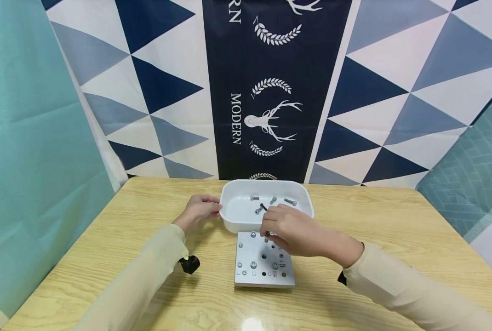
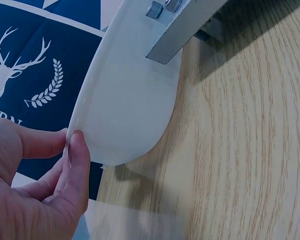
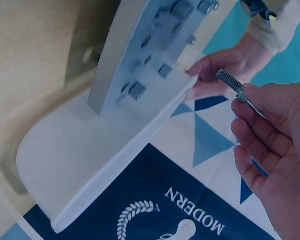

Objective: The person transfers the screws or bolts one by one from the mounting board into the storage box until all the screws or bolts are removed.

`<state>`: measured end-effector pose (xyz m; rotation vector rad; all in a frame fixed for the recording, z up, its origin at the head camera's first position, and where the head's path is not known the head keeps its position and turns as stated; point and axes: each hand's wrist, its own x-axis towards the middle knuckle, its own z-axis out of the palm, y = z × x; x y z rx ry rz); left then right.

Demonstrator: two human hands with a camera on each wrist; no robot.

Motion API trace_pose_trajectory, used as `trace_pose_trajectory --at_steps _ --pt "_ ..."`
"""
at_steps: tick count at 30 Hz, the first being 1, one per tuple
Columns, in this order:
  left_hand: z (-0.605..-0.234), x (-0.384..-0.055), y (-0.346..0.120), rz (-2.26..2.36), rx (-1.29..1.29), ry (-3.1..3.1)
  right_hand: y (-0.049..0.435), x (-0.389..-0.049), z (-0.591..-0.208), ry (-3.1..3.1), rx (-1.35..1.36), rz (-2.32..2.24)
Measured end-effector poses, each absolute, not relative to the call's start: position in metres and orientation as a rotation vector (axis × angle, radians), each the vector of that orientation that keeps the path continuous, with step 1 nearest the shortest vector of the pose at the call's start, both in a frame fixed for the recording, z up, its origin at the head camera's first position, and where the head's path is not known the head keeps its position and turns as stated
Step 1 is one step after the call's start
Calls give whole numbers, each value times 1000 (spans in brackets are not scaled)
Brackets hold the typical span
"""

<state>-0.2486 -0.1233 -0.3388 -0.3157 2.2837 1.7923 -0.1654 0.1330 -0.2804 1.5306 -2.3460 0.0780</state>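
The left hand (image 1: 200,209) pinches the left rim of a white tray (image 1: 246,227), thumb on one face and fingers on the other. The right hand (image 1: 295,231) grips a silver screw (image 3: 231,82) by its head between thumb and fingertip — the threaded shank bare — above the far part of a metal plate (image 1: 250,252). That plate sits just on the person's side of the tray, both on a wooden table (image 1: 204,299), with several bolts (image 1: 253,265) standing in its holes. Loose silver screws (image 1: 290,202) lie scattered in the tray, and a patterned cloth (image 1: 266,161) hangs behind.
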Motion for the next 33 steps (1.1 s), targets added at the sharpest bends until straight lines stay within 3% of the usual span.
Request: trace_pose_trajectory --at_steps 33 --pt "-344 -251 -126 1872 -276 2243 146 -250 -269 -2569 1276 49"
